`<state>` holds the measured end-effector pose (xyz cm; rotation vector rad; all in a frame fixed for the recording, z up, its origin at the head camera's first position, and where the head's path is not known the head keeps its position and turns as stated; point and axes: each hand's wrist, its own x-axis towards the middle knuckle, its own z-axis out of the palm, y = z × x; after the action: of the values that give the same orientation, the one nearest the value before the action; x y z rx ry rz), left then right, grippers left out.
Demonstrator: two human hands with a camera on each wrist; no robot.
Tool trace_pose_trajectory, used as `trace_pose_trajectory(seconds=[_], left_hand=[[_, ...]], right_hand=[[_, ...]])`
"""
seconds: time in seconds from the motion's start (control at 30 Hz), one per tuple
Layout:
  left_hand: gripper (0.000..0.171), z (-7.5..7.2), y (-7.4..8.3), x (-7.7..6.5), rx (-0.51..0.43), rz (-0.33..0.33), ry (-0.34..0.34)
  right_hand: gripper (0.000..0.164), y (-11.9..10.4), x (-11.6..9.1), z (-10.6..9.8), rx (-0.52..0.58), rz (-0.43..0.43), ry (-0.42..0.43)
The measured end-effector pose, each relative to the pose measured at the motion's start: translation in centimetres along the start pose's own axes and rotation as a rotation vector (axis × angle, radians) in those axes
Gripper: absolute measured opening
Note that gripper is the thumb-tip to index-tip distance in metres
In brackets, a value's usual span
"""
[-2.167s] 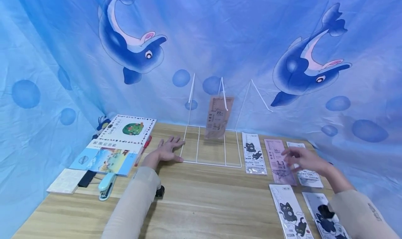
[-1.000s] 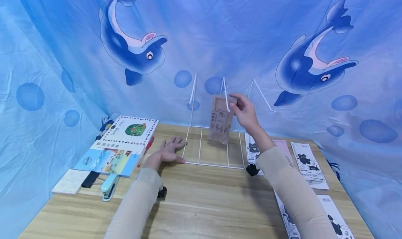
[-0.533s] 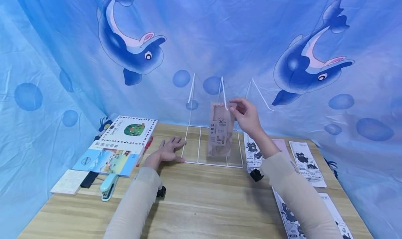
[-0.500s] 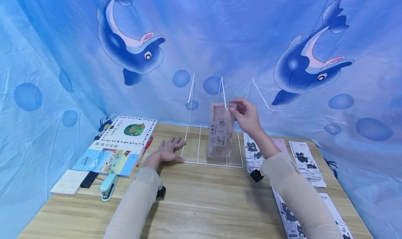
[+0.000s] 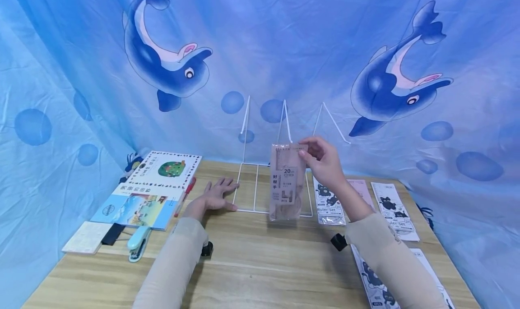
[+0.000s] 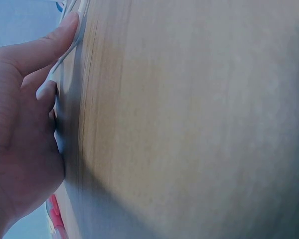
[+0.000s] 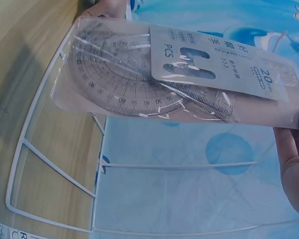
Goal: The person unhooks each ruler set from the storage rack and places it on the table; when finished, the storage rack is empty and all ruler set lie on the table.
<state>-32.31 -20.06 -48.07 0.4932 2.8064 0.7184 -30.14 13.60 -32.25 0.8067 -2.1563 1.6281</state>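
My right hand pinches the upper right corner of a pinkish ruler-set packet. The packet hangs upright in front of the white wire rack, its top edge just under the tip of the middle hook. In the right wrist view a clear protractor shows through the plastic, beside a card marked 20 cm. My left hand rests on the table, fingers spread, at the rack's left side. In the left wrist view its thumb lies against the rack's wire.
On the right lie several ruler-set packets, some with black cats, partly hidden by my right arm. At left are booklets, a red pen, a mint stapler and a white pad. A blue dolphin curtain hangs behind.
My right hand has gone from the right-hand packets to the packet on the middle hook, gripped its corner and drawn it forward and down. My left hand has stayed at the rack.
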Motion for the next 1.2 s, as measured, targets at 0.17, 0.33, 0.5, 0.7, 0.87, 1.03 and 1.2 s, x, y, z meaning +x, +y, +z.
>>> trace_pose_trajectory(seconds=[0.17,0.33,0.5,0.7,0.87,1.03,1.2], left_hand=[[0.086,0.0,0.0,-0.1,-0.010,-0.005,0.004],[0.086,0.1,0.1,-0.2,-0.013,-0.004,-0.009],[0.086,0.0,0.2,0.0,-0.021,-0.003,-0.010],[0.087,-0.1,0.2,-0.1,-0.017,-0.002,-0.006],[0.086,-0.2,0.1,-0.1,-0.015,-0.008,-0.005],[0.087,-0.1,-0.1,0.0,-0.026,-0.007,-0.007],[0.087,0.0,0.0,0.1,-0.017,-0.004,-0.012]], right_hand=[[0.025,-1.4,-1.0,-0.5,-0.004,0.016,-0.019],[0.024,-2.2,-2.2,-1.7,-0.029,0.027,-0.050],[0.025,-1.5,-4.0,-3.7,-0.100,0.088,-0.147],[0.035,1.3,-7.7,-5.9,-0.175,0.332,-0.244],[0.038,4.2,-10.8,-6.8,-0.081,0.473,-0.232],[0.042,6.2,-12.9,-7.5,-0.008,0.604,-0.206],[0.049,7.6,-14.6,-8.4,0.021,0.730,-0.204]])
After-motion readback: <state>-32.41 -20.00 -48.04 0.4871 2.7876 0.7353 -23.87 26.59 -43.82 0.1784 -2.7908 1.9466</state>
